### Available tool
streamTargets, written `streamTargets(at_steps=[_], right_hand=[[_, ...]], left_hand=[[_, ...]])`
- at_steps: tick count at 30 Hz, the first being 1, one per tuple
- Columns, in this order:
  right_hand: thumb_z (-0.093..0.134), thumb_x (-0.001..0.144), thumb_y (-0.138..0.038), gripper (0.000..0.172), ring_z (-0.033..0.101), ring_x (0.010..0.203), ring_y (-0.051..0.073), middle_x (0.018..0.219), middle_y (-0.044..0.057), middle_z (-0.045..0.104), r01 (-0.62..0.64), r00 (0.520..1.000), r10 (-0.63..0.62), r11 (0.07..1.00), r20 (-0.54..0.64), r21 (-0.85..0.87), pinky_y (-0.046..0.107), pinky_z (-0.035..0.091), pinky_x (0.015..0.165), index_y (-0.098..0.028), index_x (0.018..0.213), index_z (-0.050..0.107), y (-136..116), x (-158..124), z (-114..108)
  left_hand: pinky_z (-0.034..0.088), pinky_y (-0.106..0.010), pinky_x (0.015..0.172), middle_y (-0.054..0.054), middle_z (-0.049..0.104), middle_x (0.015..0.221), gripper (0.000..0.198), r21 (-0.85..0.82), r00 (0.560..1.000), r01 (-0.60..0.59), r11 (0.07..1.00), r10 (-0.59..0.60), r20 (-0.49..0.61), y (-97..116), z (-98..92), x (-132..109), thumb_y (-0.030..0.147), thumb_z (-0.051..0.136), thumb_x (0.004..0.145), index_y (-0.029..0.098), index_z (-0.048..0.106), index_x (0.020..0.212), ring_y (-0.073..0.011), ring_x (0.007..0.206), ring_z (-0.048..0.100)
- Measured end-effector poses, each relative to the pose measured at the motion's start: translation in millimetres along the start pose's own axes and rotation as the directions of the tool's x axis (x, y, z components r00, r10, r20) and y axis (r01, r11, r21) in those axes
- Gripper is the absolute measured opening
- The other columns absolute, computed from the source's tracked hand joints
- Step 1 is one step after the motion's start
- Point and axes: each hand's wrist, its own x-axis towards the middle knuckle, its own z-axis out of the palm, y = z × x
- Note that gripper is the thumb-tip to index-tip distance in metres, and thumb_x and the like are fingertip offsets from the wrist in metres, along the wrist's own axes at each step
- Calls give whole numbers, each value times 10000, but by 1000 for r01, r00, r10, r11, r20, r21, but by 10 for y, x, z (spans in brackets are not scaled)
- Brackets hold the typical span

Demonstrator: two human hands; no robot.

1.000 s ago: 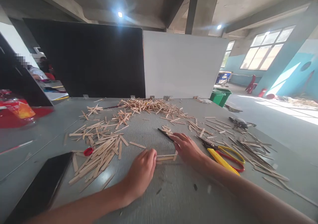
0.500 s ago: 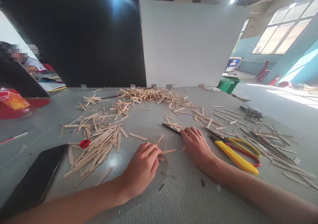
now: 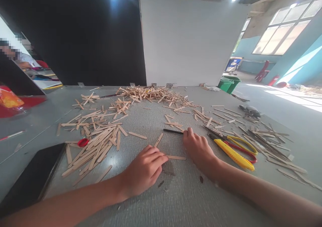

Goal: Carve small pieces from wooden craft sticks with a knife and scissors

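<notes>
My left hand (image 3: 146, 168) is low over the grey table, its fingers closed on a wooden craft stick (image 3: 177, 157) that points out to the right. Another craft stick (image 3: 159, 140) lies just beyond those fingers. To the right, my right hand (image 3: 198, 148) rests on the table, fingers curled around the end of a slim black pen-like rod (image 3: 173, 131). The rod points left, and its gripped end is hidden in the hand. Beside the right wrist lie a yellow utility knife (image 3: 235, 155) and scissors (image 3: 243, 143) with yellow and red handles.
Loose craft sticks (image 3: 100, 146) spread on the left, with a red ring-shaped cap (image 3: 83, 142) and a black phone (image 3: 32, 176). A heap of sticks (image 3: 151, 94) lies before the upright panels (image 3: 188, 42). Thin strips (image 3: 276, 153) lie at right. A person sits far left.
My left hand has shifted slightly right, and its craft stick reaches further right and tilts differently. In my right hand the black rod has turned more level. The camera view has shifted slightly.
</notes>
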Motion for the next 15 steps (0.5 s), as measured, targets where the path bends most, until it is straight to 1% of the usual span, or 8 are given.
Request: streamTargets(at_steps=[2,5,7,10,12,15], right_hand=[[568,1002,19,247,768,880,221,1115,112,742,-6,1000,6,1000,10,9,315,606,679,-84,1200,674,21,10,10],[544,1058,-55,206,775,885,230,1043,75,748,6,1000,-7,999,10,41,331,597,685,-103,1231,646,56,28,44],[519,1083,-90,231,781,931,250,1076,80,744,25,1000,-24,998,-3,66,339,574,672,-109,1295,610,78,34,64],[534,1050,-53,332,785,968,275,1168,99,722,44,999,-42,995,-22,93,352,504,619,-119,1375,554,97,27,69],[532,1032,-29,351,788,952,283,1186,107,712,40,999,-38,994,-28,106,363,442,581,-125,1369,548,98,17,55],[533,1000,9,361,789,905,282,1175,109,711,25,1000,-23,991,-21,129,370,367,545,-117,1337,552,92,9,29]], left_hand=[[536,-389,819,-64,802,993,262,18,1000,-5,1000,5,-2,1,1,-2,10,476,1033,135,682,1135,-237,891,704],[545,-408,815,-76,805,1007,274,50,1000,10,999,-9,-10,0,5,0,-2,471,1021,128,680,1139,-251,890,714],[549,-423,800,-90,802,998,270,73,999,28,997,-27,-19,2,9,1,-9,472,1011,126,685,1109,-267,885,716],[556,-446,792,-123,795,1018,267,99,999,27,995,-24,-31,11,10,-2,-14,467,1005,117,686,1083,-294,904,719],[562,-457,805,-141,792,1054,274,105,999,2,995,1,-33,21,4,-10,-16,459,1011,106,678,1121,-304,936,724],[569,-442,814,-133,794,1062,280,92,999,-25,995,27,-29,32,-10,-20,-6,462,1032,109,660,1193,-295,960,732]])
